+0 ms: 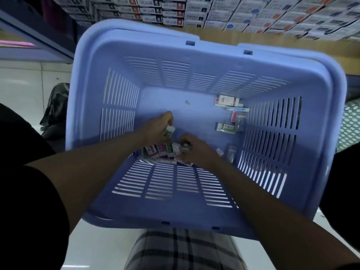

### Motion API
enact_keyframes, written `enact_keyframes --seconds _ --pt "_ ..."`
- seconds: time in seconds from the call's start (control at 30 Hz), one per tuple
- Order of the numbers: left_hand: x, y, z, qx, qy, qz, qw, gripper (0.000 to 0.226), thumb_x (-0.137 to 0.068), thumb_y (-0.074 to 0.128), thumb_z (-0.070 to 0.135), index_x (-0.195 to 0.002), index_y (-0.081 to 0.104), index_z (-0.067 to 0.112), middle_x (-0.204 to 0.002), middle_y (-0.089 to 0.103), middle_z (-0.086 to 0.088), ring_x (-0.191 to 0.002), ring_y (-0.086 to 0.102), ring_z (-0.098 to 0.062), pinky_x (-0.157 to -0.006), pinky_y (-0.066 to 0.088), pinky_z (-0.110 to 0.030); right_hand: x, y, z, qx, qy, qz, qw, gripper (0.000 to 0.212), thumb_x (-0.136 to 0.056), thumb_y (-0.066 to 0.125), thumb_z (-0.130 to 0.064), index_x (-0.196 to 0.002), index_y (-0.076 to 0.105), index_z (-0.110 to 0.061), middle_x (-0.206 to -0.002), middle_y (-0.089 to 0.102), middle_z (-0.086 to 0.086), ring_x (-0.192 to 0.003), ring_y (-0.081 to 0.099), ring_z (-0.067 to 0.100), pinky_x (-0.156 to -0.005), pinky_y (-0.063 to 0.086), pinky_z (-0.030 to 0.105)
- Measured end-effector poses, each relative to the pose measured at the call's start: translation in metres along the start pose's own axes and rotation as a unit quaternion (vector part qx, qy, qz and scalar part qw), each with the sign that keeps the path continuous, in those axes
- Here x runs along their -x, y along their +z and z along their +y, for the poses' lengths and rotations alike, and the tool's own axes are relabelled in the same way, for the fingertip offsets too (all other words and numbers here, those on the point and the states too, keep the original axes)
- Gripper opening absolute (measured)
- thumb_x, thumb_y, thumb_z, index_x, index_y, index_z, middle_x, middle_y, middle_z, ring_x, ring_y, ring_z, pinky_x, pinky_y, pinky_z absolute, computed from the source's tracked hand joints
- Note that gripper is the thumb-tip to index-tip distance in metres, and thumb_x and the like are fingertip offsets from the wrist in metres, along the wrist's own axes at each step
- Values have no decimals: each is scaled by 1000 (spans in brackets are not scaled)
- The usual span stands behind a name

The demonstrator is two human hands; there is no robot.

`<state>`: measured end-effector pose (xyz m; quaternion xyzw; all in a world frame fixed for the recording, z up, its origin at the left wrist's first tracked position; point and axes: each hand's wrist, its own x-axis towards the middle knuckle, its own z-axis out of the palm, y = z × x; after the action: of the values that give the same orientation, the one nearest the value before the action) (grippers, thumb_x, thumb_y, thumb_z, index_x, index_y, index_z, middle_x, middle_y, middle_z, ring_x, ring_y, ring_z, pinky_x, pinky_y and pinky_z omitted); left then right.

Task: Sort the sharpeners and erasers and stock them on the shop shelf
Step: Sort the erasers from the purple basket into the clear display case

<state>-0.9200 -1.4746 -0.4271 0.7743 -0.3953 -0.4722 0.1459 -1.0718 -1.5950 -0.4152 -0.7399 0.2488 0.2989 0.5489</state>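
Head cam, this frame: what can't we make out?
All head view.
- Loose packs by the right wall of the basket: too small and blurred to tell sharpener from eraser.
- Right hand: its back hides whatever the fingers are on.
- Green-and-white pack in the left hand: print blurred, partly covered.
- Stacked shelf boxes: labels blurred, cut by the top edge.

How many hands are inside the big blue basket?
2. The left hand holds a green-and-white packet near the middle of the basket. The right hand pinches a clear packet by the pile at the near wall. Neither is hidden.
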Motion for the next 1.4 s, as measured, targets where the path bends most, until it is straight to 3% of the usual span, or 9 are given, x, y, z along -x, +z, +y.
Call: enact_keyframes --seconds 0.13,0.3,0.4,0.63,0.8,0.93,1.03,1.17,1.4 --pt "-3 2 -4 1 -2 -43 999 48 -76 76 19 -118 54 8 -116 57 -12 -105 54 -30 -88 46 -42 -1 -1 -4 -77 29 -19 996 48 -77 75 -9 -123 61 -10 -115 61 3 -99 55 13 -88 49 30" --pt "-1 0 -9 102 -36 3 994 31 -77 73 3 -104 60 -3 -106 61 -20 -97 57 -31 -77 43 -34 3 -3 -5 -190 69 54 978 34 -83 64 5 -117 63 0 -100 64 8 -86 58 17 -57 47 10" --pt "2 -5 -1 196 -74 49 977 32 -77 74 4 -105 59 -3 -100 59 -17 -91 54 -22 -68 38 -26 10 -12 -6 -287 90 101 948 26 -82 64 6 -107 65 -2 -83 64 4 -66 60 9 -52 48 16" --pt "23 -27 38 460 -145 116 868 14 -81 70 9 -88 58 11 -79 60 -3 -70 60 -9 -69 48 -22 38 -38 -24 -415 82 127 897 11 -85 65 -6 -91 70 -14 -63 56 3 -52 46 10 -49 37 22" --pt "49 -38 69 576 -196 128 783 34 -79 74 33 -102 59 13 -108 65 -7 -105 61 -22 -100 45 -45 69 -51 -55 -510 87 117 848 17 -85 65 -10 -100 67 -16 -81 71 -2 -67 65 9 -58 51 22" --pt "77 -43 102 594 -159 190 765 14 -83 70 17 -87 56 16 -85 62 -2 -81 59 -17 -82 48 -35 98 -52 -77 -577 52 118 806 23 -85 63 -8 -108 63 -11 -89 71 3 -72 66 11 -57 53 22" --pt "100 -46 120 595 -123 215 765 14 -81 71 10 -86 59 16 -83 63 -4 -76 59 -17 -74 47 -32 117 -52 -94 -616 25 118 779 13 -88 59 -7 -97 60 -16 -81 72 1 -65 65 10 -56 54 21" --pt "135 -55 138 566 -46 176 804 20 -82 69 10 -101 63 10 -103 68 -11 -97 64 -20 -86 48 -32 140 -53 -115 -667 -24 94 738 25 -77 63 -9 -101 58 -10 -85 70 5 -66 63 11 -62 54 23" --pt "171 -75 163 544 1 183 819 6 -86 64 12 -89 68 16 -80 72 7 -80 65 -9 -75 48 -20 178 -56 -153 -623 -39 45 780 6 -86 57 -6 -88 62 -8 -77 70 5 -59 62 11 -57 54 20"
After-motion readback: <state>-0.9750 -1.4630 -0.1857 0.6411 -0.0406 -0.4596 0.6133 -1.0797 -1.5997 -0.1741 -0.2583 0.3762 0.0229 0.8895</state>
